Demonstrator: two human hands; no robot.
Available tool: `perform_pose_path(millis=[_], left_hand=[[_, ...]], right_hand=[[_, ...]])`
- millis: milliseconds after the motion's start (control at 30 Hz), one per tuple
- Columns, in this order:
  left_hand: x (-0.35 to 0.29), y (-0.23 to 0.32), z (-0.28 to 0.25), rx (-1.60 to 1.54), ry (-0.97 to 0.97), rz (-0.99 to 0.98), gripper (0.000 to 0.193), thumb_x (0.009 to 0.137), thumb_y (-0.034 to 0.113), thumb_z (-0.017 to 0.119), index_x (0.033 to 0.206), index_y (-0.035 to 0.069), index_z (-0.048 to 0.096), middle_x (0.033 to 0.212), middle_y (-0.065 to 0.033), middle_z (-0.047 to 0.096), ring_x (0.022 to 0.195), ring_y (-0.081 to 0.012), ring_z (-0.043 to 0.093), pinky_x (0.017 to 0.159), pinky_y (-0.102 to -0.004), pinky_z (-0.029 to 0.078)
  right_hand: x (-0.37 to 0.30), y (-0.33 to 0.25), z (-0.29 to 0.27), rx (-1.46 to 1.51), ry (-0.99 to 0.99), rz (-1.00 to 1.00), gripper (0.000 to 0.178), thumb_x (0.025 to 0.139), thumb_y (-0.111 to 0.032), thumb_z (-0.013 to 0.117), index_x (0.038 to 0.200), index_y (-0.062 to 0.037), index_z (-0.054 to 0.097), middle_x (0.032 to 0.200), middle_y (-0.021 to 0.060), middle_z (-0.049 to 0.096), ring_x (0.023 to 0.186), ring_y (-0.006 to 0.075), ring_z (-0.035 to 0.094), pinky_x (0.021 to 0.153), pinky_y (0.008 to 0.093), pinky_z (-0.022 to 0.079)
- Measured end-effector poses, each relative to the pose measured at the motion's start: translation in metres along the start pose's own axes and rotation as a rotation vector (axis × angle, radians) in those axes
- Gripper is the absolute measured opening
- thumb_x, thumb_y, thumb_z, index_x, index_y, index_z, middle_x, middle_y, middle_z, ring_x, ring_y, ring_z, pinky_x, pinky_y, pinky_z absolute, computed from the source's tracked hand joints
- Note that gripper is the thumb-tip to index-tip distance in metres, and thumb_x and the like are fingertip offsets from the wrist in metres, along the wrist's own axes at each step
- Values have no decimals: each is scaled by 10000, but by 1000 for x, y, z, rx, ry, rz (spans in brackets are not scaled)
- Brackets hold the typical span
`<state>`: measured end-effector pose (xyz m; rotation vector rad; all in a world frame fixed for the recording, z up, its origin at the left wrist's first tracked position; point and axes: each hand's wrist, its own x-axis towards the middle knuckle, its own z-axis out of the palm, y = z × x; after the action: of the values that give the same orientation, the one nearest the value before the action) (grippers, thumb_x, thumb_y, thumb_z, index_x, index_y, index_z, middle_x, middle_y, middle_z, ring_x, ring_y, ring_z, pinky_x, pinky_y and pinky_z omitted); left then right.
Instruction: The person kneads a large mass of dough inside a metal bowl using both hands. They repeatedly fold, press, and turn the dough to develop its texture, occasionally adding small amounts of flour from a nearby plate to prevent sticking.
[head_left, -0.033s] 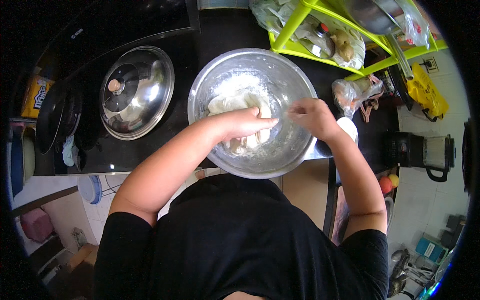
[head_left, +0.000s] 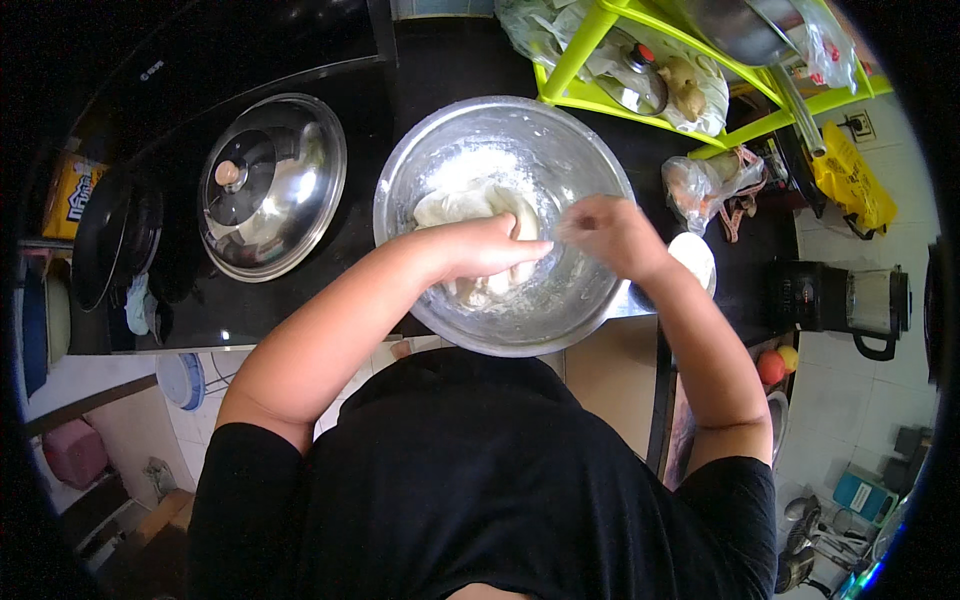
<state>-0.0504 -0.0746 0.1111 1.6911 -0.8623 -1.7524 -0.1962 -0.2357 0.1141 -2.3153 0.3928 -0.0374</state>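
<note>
A wide steel mixing bowl (head_left: 398,160) stands on the black counter in front of me. Inside it lies a pale lump of dough (head_left: 455,207), and flour dust coats the bowl's walls. My left hand (head_left: 485,245) reaches in over the near side and grips the dough, thumb stretched to the right; its other fingers are partly hidden. My right hand (head_left: 612,232) hangs over the bowl's right side, apart from the dough. Its fingers look bent and are smeared by motion, so whether they hold anything does not show.
Left of the bowl rests a domed steel lid (head_left: 272,190), with a dark pan (head_left: 105,240) beyond. A green rack (head_left: 580,55) stands at the back right, near a plastic bag (head_left: 695,190). A white round item (head_left: 692,258) sits by my right wrist; farther right is a blender (head_left: 840,300).
My right hand has moved slightly left, closer to the dough. My left hand stays on the dough in about the same place.
</note>
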Motion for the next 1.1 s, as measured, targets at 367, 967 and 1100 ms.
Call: perform_pose_path(millis=[367, 967, 1100], left_hand=[[-99, 30, -14, 851, 486, 365, 309, 873, 247, 526, 1090, 42, 605, 891, -182, 649, 786, -325, 635, 698, -381, 501], [34, -56, 5, 1048, 43, 108, 472, 838, 70, 432, 1296, -43, 417, 1298, -200, 477, 1109, -309, 533, 894, -379, 465], [43, -56, 7, 1113, 71, 101, 451, 860, 93, 395, 1290, -41, 424, 1308, -192, 472, 1072, -295, 550, 866, -373, 477]], right_hand=[[23, -28, 32, -27, -73, -47, 154, 766, -144, 578, 874, -94, 677, 928, 166, 637, 868, 336, 605, 777, 391, 479], [99, 11, 81, -734, -645, 162, 156, 756, -110, 550, 809, -52, 686, 861, 137, 673, 826, 303, 655, 696, 394, 519], [101, 13, 81, -694, -524, 146, 160, 746, -106, 557, 813, -58, 694, 855, 133, 675, 807, 289, 660, 681, 389, 519]])
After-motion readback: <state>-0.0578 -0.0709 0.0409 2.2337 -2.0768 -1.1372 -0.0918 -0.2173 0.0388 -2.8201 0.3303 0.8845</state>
